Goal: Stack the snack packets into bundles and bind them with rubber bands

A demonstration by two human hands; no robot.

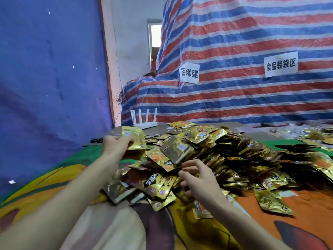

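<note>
Gripping a small stack of packets point(134, 139), the left hand point(117, 144) is raised at the far-left edge of the heap of snack packets point(207, 150), its fingers clamped on the stack's near side. The packets are flat, shiny gold foil pouches with black and orange printing on one face and a pale label on the other. They lie loose and overlapping in a wide mound across the counter point(288, 222), which is covered by an orange, green and yellow printed cloth. The right hand point(198, 179) hovers over the near side of the heap with fingers curled and thumb close to the forefinger; I cannot tell whether they pinch anything. Behind the heap stands a white router point(144, 121) with four upright antennas, backed by a red, white and blue striped tarp point(234, 51) bearing two paper signs.
</note>
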